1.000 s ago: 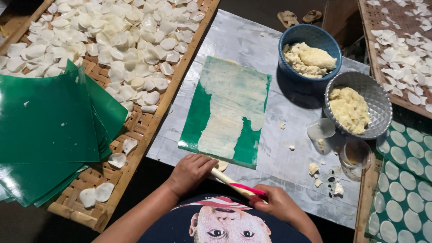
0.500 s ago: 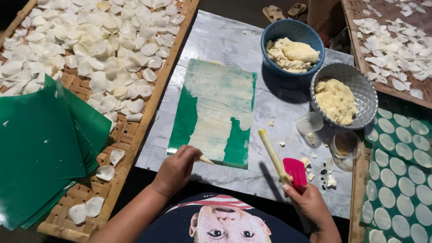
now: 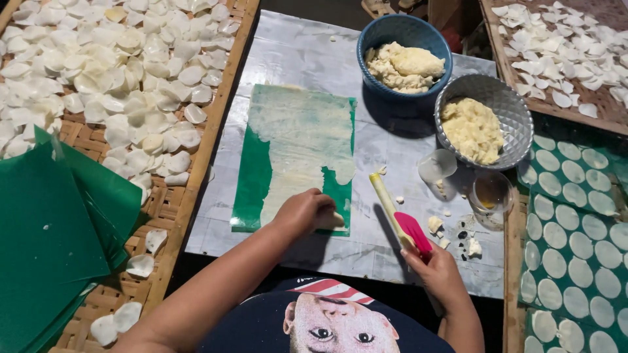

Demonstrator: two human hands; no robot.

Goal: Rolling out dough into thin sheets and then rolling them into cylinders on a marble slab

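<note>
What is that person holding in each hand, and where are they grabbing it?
The right hand holds a spatula by its pink end. The left hand presses on the green sheet; whether it grips anything cannot be told.

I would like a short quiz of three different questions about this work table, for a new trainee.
1. True or false: the right hand holds a spatula with a pink handle.
2. The left hand rests on: A) the blue bowl, B) the green plastic sheet, C) the metal bowl.
3. Fill in: the pale dough smeared on that sheet covers mostly its ____ and middle part.

Key: 1 true; 2 B; 3 upper.
</note>
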